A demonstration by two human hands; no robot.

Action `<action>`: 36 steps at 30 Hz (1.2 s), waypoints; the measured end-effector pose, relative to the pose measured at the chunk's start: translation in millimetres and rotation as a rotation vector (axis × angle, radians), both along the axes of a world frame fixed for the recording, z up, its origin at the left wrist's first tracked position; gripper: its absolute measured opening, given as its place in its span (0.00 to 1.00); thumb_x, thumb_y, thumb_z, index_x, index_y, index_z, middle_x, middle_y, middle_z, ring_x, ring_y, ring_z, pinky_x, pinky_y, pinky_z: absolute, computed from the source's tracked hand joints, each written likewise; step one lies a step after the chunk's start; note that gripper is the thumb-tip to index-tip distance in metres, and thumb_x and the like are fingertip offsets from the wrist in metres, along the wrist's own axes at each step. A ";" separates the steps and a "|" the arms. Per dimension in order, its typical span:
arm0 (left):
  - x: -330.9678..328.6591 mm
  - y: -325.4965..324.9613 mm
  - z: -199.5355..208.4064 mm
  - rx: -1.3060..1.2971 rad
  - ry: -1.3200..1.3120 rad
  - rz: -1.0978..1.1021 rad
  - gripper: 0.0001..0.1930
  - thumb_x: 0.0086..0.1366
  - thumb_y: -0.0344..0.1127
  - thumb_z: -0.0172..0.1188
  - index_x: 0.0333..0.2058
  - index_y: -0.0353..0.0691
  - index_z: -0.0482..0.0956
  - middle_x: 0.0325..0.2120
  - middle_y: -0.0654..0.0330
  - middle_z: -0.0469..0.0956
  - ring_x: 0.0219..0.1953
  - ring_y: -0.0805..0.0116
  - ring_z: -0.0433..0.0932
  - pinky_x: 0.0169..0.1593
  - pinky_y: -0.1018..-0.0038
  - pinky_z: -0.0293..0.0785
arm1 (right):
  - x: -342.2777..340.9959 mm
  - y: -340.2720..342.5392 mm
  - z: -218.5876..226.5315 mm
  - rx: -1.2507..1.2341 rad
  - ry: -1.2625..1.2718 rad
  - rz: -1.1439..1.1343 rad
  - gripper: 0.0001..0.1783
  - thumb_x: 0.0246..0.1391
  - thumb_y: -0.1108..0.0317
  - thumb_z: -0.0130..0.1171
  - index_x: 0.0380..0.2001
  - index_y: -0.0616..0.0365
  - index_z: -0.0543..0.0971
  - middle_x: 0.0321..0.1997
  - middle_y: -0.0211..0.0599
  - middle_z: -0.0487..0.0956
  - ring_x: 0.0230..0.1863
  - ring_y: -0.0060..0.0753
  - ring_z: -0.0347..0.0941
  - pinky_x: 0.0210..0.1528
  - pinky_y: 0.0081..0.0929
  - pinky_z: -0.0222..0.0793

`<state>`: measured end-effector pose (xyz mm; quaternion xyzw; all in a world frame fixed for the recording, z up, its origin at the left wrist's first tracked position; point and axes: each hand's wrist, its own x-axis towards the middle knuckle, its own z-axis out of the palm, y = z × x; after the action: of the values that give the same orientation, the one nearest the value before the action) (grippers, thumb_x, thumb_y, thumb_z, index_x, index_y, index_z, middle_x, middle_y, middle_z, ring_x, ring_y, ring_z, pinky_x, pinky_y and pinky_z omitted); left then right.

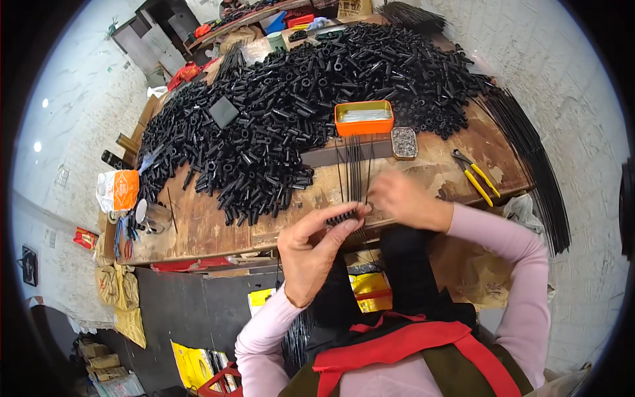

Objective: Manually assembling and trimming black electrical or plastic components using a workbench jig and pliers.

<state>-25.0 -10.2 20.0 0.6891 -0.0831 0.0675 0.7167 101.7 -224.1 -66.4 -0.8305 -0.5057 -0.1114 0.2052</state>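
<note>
My left hand pinches a small black ribbed tube piece near the front edge of the wooden workbench. Just to its right, my right hand has its fingers closed on thin black wire rods, which fan out from the hands toward an orange tin. The two hands nearly touch at the rods' near ends. A huge pile of short black plastic tubes covers the back of the bench.
A small tin of metal bits sits right of the orange tin, with yellow-handled pliers beyond it. Long black rods hang off the bench's right end. An orange-and-white packet and a round container stand at the left end.
</note>
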 end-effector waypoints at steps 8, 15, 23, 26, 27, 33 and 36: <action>3.8 -0.2 -5.0 0.012 -0.018 -0.067 0.15 0.62 0.15 0.58 0.49 0.27 0.78 0.47 0.46 0.79 0.51 0.59 0.78 0.56 0.65 0.78 | 111.4 38.2 -12.8 -0.155 0.068 -0.217 0.11 0.56 0.66 0.55 0.25 0.61 0.78 0.30 0.45 0.77 0.34 0.51 0.75 0.38 0.44 0.71; 3.7 -1.1 1.1 -0.093 0.003 -0.248 0.21 0.62 0.14 0.56 0.55 0.29 0.73 0.55 0.45 0.73 0.58 0.56 0.74 0.61 0.62 0.74 | 218.6 32.3 4.3 -0.086 0.080 -0.271 0.08 0.50 0.73 0.57 0.31 0.66 0.82 0.33 0.54 0.81 0.38 0.55 0.79 0.42 0.43 0.74; 9.3 4.5 1.8 -0.103 0.030 -0.116 0.25 0.63 0.17 0.58 0.60 0.36 0.72 0.50 0.54 0.79 0.50 0.74 0.77 0.48 0.82 0.74 | 220.4 18.8 15.8 -0.050 0.232 -0.316 0.11 0.47 0.70 0.62 0.33 0.65 0.85 0.31 0.54 0.82 0.33 0.51 0.81 0.41 0.37 0.76; 15.2 -1.3 -0.8 -0.099 -0.053 -0.105 0.22 0.62 0.17 0.60 0.55 0.33 0.75 0.51 0.52 0.78 0.48 0.71 0.77 0.49 0.77 0.75 | 180.8 17.4 48.3 0.193 0.151 -0.276 0.10 0.48 0.69 0.61 0.31 0.64 0.85 0.31 0.52 0.83 0.33 0.50 0.81 0.41 0.36 0.76; 14.6 -0.1 2.6 -0.069 -0.071 -0.078 0.21 0.61 0.15 0.59 0.54 0.30 0.75 0.51 0.48 0.77 0.50 0.63 0.79 0.55 0.69 0.79 | 153.0 21.4 64.9 0.225 0.155 -0.236 0.10 0.50 0.70 0.61 0.32 0.64 0.84 0.30 0.50 0.82 0.33 0.48 0.80 0.40 0.36 0.75; 7.9 5.1 11.6 -0.096 0.052 -0.068 0.18 0.63 0.21 0.59 0.53 0.31 0.76 0.43 0.54 0.81 0.46 0.70 0.80 0.52 0.74 0.80 | -17.6 14.8 131.1 0.380 -0.046 0.066 0.18 0.52 0.77 0.59 0.48 0.58 0.80 0.33 0.41 0.78 0.32 0.42 0.76 0.34 0.32 0.71; 9.3 4.5 8.7 -0.179 0.001 -0.050 0.15 0.66 0.23 0.58 0.51 0.29 0.77 0.42 0.53 0.82 0.43 0.74 0.81 0.49 0.75 0.82 | -61.7 7.0 139.9 0.091 -0.161 -0.006 0.27 0.49 0.79 0.57 0.55 0.51 0.77 0.31 0.38 0.74 0.31 0.40 0.74 0.33 0.32 0.70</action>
<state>-15.7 -5.7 28.7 0.6202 -0.0935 0.0565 0.7768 40.0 -217.1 73.6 -0.8101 -0.5127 -0.2013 0.2008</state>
